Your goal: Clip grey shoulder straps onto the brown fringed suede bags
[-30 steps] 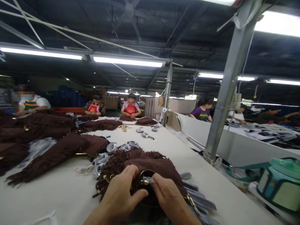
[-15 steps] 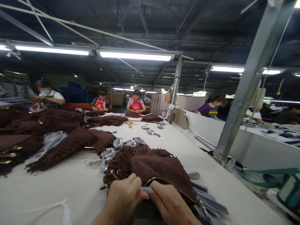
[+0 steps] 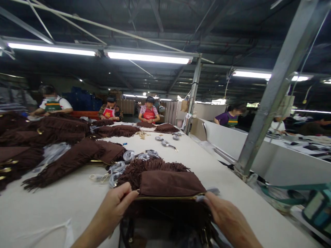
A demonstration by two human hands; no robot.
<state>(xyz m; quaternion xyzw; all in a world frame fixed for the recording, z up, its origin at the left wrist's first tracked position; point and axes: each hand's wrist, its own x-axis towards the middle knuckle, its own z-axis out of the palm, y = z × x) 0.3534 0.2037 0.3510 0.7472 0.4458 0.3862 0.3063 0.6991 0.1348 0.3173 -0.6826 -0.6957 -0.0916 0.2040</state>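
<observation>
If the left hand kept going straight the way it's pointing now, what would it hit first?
Probably the brown zippered bag: the left hand is at its zipper's left end, fingers angled toward it. Exact depth is unclear.

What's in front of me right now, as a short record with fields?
Left hand: pinches the bag near its zipper's left end
Right hand: holds plastic wrap at the zipper's right end
Bag: dark brown; zipper straight between the hands
Table: white; brown fringed bags at left, coiled straps beyond the hands
Right side: metal post, green container
People: three in aprons beyond the bags
</observation>
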